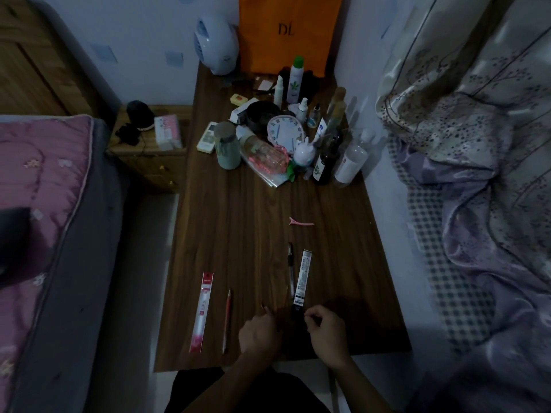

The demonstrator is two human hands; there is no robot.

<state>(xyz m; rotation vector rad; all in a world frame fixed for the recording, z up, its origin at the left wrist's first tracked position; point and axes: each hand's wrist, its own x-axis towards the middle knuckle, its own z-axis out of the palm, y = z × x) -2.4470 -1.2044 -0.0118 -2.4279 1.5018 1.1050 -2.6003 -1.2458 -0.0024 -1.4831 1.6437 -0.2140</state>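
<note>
My left hand (258, 332) lies near the front edge of the wooden table (244, 222), back up and fingers curled. A thin tip shows at its fingertips, too dark to identify. My right hand (326, 330) sits beside it with thumb and forefinger curled close together, right at the dark lower end of a black-and-white narrow package (302, 277). Whether they pinch it is unclear. A black pen (290, 271) lies along the package's left side. Left of my hands are a red pen (227, 318) and a red-and-white narrow package (204, 311).
A pink hair clip (301, 223) lies mid-table. At the back stand several bottles (295, 80), a white clock (285, 133), a grey cup (228, 149), a fan (216, 44) and an orange bag (286, 31). A pink bed (41, 204) is left, bedding (477, 174) right.
</note>
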